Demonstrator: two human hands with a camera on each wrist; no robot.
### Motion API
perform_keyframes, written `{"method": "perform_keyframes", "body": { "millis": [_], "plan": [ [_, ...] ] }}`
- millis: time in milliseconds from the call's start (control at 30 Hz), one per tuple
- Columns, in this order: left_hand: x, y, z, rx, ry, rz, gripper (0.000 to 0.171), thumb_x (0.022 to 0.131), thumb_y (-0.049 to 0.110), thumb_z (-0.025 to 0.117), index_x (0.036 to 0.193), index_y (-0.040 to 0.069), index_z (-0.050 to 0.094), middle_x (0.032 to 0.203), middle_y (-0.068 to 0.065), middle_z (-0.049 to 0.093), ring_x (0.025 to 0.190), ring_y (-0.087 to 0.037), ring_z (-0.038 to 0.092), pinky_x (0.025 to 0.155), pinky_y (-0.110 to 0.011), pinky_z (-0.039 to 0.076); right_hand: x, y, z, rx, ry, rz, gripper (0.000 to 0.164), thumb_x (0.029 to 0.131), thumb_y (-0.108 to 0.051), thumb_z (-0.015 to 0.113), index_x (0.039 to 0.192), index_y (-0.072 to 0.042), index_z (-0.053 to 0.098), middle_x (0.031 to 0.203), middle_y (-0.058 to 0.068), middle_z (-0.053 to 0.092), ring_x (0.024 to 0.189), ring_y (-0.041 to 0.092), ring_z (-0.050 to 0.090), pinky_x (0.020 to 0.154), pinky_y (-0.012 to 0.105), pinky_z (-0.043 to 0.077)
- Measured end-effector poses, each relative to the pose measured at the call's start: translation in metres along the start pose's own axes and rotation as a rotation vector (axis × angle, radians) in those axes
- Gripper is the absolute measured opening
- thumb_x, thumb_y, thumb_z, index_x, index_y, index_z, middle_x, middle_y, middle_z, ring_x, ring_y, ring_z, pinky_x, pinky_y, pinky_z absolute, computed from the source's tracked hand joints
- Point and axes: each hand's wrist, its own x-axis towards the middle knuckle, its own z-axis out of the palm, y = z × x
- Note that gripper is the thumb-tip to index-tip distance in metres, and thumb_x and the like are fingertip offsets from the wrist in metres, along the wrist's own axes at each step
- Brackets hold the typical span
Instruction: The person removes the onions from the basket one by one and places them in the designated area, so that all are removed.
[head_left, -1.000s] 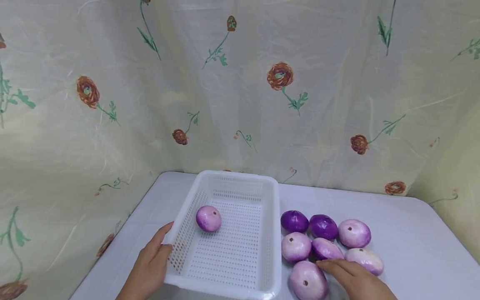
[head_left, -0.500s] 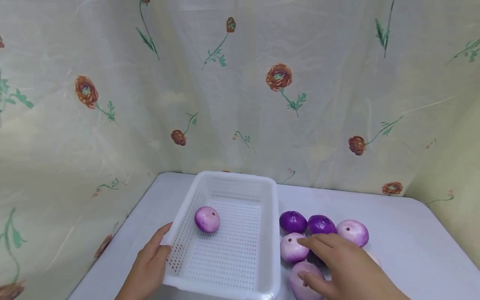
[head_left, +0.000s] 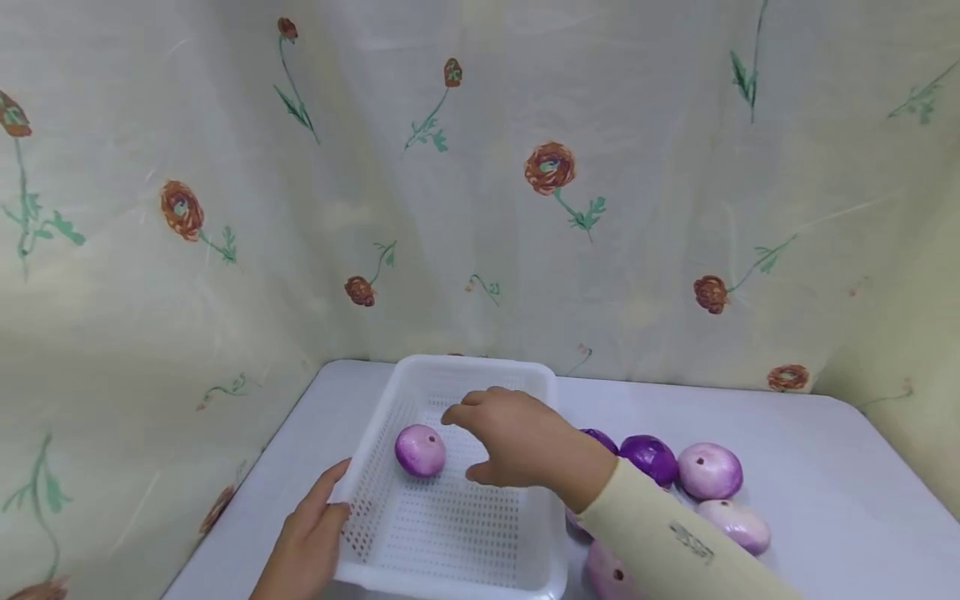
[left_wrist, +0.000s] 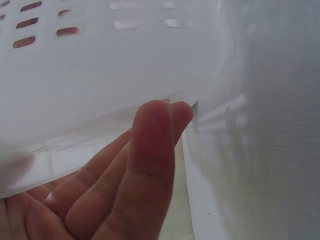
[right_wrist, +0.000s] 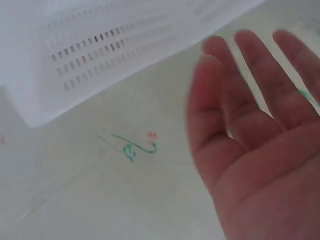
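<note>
On the table stands a white perforated plastic basket (head_left: 480, 533), one purple-and-white onion (head_left: 420, 451) lying inside toward its left. My left hand (head_left: 311, 529) grips the basket's left side near the front corner; in the left wrist view its fingers (left_wrist: 150, 145) curl at the white rim. Over the inside of the basket, right of the onion, hovers my right hand (head_left: 510, 437), fingers spread and relaxed, holding nothing. The right wrist view shows that hand's bare palm (right_wrist: 270, 160).
Several more onions lie right of the basket, among them a dark purple onion (head_left: 649, 458), a paler onion (head_left: 710, 471) and another pale onion (head_left: 733, 527). My right sleeve (head_left: 667, 533) covers part of the group. A flowered curtain (head_left: 637, 208) hangs behind the table (head_left: 810, 467).
My right hand has moved left and up from the onions at the right to over the basket. The left hand keeps its grip. The head view has shifted slightly.
</note>
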Motion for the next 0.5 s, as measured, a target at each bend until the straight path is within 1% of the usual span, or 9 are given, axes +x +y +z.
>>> {"method": "perform_keyframes", "body": {
  "millis": [100, 233, 400, 433, 500],
  "plan": [
    [0.000, -0.001, -0.003, 0.020, 0.013, 0.006, 0.052, 0.109, 0.012, 0.042, 0.160, 0.020, 0.043, 0.144, -0.018, 0.062, 0.107, -0.027, 0.067, 0.084, -0.050, 0.055, 0.032, -0.001, 0.006, -0.049, -0.042, -0.003, 0.064, 0.077, -0.028, 0.095, 0.135, -0.020, 0.069, 0.119, -0.004, 0.070, 0.105, 0.019, 0.067, 0.091, 0.038, 0.055],
    [0.003, 0.000, -0.006, 0.041, 0.018, 0.010, 0.052, 0.109, 0.013, 0.042, 0.160, 0.019, 0.043, 0.143, -0.018, 0.063, 0.101, -0.025, 0.067, 0.081, -0.049, 0.055, 0.065, -0.004, 0.017, -0.062, -0.080, -0.017, 0.063, 0.078, -0.026, 0.094, 0.136, -0.024, 0.069, 0.117, -0.005, 0.070, 0.106, 0.015, 0.067, 0.093, 0.035, 0.054],
    [0.003, -0.001, -0.002, 0.029, 0.019, 0.013, 0.052, 0.108, 0.012, 0.043, 0.159, 0.018, 0.045, 0.145, -0.018, 0.062, 0.111, -0.028, 0.065, 0.088, -0.053, 0.054, 0.090, -0.009, 0.039, -0.032, -0.169, 0.024, 0.069, 0.081, -0.028, 0.093, 0.144, -0.030, 0.065, 0.119, -0.008, 0.070, 0.109, 0.012, 0.065, 0.099, 0.035, 0.052],
    [0.002, -0.001, -0.001, 0.024, 0.020, 0.007, 0.052, 0.108, 0.012, 0.043, 0.159, 0.019, 0.045, 0.145, -0.018, 0.061, 0.113, -0.028, 0.065, 0.089, -0.053, 0.054, 0.093, -0.010, 0.043, -0.034, -0.181, 0.033, 0.069, 0.081, -0.029, 0.093, 0.144, -0.031, 0.065, 0.118, -0.009, 0.071, 0.109, 0.012, 0.065, 0.100, 0.035, 0.051],
    [0.001, -0.001, 0.000, 0.011, 0.026, 0.007, 0.052, 0.108, 0.011, 0.043, 0.159, 0.018, 0.045, 0.146, -0.018, 0.061, 0.114, -0.029, 0.065, 0.090, -0.054, 0.053, 0.098, -0.011, 0.051, -0.055, -0.197, 0.033, 0.061, 0.081, -0.031, 0.092, 0.137, -0.033, 0.068, 0.112, -0.009, 0.071, 0.105, 0.012, 0.065, 0.097, 0.038, 0.053]
  ]
}}
